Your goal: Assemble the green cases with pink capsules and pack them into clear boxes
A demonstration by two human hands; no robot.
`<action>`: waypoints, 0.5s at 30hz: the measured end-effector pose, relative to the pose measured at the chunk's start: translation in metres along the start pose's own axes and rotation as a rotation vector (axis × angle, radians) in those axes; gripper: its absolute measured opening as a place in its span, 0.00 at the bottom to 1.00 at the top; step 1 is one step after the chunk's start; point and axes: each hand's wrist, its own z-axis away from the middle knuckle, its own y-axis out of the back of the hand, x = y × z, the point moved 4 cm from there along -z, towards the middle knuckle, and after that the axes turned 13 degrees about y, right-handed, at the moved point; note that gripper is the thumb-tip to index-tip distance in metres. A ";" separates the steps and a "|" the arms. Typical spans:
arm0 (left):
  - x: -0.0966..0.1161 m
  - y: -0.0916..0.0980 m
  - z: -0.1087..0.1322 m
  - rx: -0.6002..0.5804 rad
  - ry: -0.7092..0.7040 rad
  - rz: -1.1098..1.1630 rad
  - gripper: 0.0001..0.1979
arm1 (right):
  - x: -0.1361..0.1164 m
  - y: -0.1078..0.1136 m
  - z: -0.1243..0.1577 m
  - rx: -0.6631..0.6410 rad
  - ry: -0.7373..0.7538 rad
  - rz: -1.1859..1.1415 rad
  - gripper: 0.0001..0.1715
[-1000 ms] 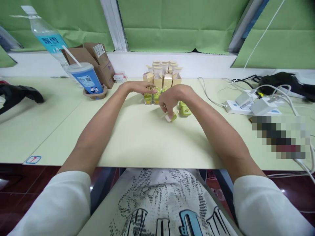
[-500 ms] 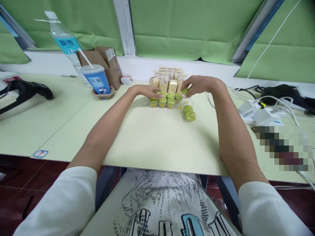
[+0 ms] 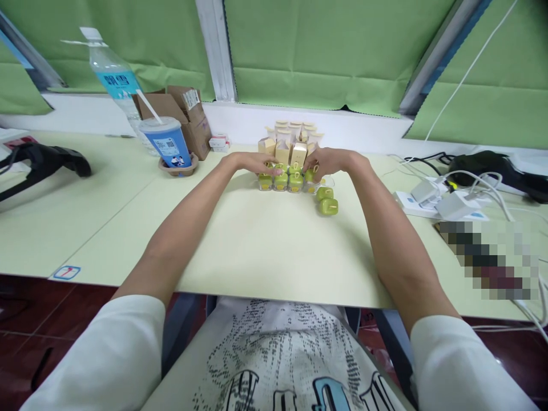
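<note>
Several small clear containers with green lids (image 3: 295, 181) stand in rows near the back of the table. My left hand (image 3: 262, 163) reaches over the left part of the rows, fingers apart and resting by the lids. At the right end, my right hand (image 3: 321, 164) has its fingers closed round a green lid (image 3: 310, 174) on top of a container. Two loose green lids (image 3: 327, 206) lie on the table just in front of it. Behind the containers stand several small cream boxes (image 3: 282, 153), some with raised flaps.
At the back left are a blue cup (image 3: 168, 142) in a cardboard holder, a water bottle (image 3: 112, 77) and a brown carton (image 3: 194, 125). On the right lie a power strip (image 3: 411, 204), white chargers, cables and a blurred-out object (image 3: 488, 260).
My right hand has moved left and down, bringing its green lid onto a container in the row. My left hand has barely moved. The view has shifted slightly.
</note>
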 end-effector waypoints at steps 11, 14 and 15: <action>0.000 0.001 0.000 0.007 -0.005 -0.032 0.61 | -0.014 0.000 0.002 -0.028 -0.002 0.024 0.37; 0.000 0.001 0.000 0.010 -0.003 -0.043 0.62 | -0.012 0.000 0.001 -0.030 -0.009 0.024 0.39; 0.000 0.001 0.000 0.011 0.000 -0.047 0.62 | -0.011 -0.001 0.000 -0.031 -0.007 0.019 0.39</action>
